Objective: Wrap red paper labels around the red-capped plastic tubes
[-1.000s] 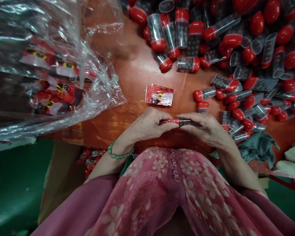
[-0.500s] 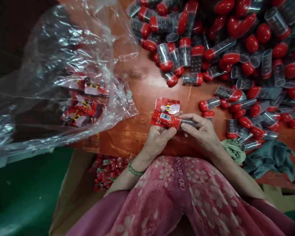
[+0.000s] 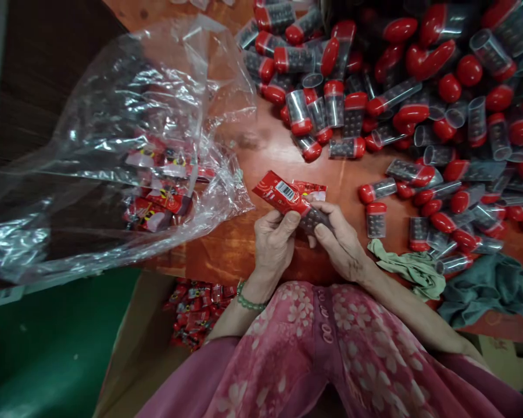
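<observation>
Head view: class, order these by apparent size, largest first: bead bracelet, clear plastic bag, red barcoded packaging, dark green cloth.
1. Clear plastic bag
2. Dark green cloth
3. Red barcoded packaging
4. Bead bracelet

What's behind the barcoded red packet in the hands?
Past the red packet, part of a red-and-pink card shows on the table. The card's remainder and anything directly behind the packet are covered.

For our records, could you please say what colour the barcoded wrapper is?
The wrapper is mostly red, clearest in the head view.
</observation>
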A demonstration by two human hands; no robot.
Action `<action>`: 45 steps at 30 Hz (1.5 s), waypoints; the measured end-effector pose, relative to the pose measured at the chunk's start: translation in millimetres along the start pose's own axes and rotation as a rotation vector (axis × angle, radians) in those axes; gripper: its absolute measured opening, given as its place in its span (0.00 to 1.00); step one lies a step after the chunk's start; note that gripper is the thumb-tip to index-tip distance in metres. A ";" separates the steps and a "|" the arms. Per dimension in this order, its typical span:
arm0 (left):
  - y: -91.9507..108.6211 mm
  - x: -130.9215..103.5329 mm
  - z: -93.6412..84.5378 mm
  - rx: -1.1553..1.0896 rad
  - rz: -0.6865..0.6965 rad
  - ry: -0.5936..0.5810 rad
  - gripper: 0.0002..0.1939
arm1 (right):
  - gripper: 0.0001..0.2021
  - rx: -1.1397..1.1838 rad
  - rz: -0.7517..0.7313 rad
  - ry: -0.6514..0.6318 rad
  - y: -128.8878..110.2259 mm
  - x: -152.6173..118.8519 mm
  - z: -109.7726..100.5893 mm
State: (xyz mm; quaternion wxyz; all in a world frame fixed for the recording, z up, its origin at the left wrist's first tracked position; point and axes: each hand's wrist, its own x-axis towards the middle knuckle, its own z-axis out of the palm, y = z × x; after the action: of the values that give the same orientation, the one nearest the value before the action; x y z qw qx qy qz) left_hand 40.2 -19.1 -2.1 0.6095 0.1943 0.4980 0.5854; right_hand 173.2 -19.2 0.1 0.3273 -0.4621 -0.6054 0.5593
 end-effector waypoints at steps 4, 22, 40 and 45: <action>5.8 3.3 -3.2 0.009 -0.071 -0.101 0.25 | 0.14 0.038 0.010 -0.082 -5.5 2.4 -6.2; 12.9 10.7 -18.9 0.131 0.105 -0.176 0.26 | 0.15 0.257 0.041 0.007 6.7 14.2 14.6; 14.2 25.1 -27.4 0.025 0.031 -0.112 0.22 | 0.14 0.192 0.007 0.102 7.5 22.8 31.4; 12.5 25.0 -24.6 0.027 0.000 -0.193 0.19 | 0.12 0.040 -0.061 0.169 5.6 23.7 29.1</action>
State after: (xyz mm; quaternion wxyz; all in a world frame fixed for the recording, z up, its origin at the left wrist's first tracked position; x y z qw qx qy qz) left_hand 8.6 -1.9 -11.9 0.6520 0.2581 0.4446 0.5573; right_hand 139.3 -8.4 -12.9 0.4032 -0.4826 -0.5781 0.5200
